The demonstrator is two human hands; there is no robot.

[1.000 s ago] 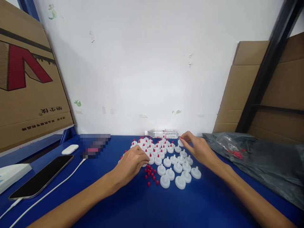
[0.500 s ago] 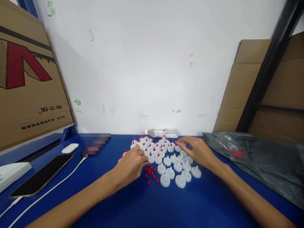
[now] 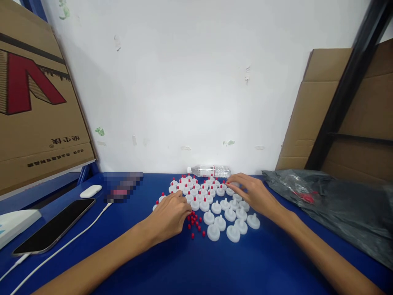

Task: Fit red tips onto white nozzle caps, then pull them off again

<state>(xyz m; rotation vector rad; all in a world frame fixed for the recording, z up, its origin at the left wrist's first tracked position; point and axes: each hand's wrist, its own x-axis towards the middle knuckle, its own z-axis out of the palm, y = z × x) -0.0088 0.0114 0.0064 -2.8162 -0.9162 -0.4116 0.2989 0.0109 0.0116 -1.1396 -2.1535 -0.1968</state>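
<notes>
My left hand [image 3: 172,214] is closed, its fingers bent down at the edge of a loose pile of small red caps [image 3: 197,223]. Whatever its fingertips pinch is hidden. Farther back on the right, my right hand [image 3: 250,191] pinches a red cap [image 3: 228,184] between thumb and fingers, over a white disc-shaped piece with a nozzle, partly covered by the hand. Many such white pieces stand around both hands. Those at the back wear red caps on their nozzles, like one white piece [image 3: 195,204]; those at the front right have bare nozzles, like another white piece [image 3: 233,234].
A clear plastic bottle [image 3: 208,171] lies along the wall behind the pieces. On the left are a phone [image 3: 55,225] with a white cable and a white case [image 3: 91,191]. Grey plastic sheeting [image 3: 331,213] covers the right side of the blue table [image 3: 184,270].
My right fingers have shifted slightly left and come down closer around the red cap. The left hand has barely moved, dipping a little at the red pile.
</notes>
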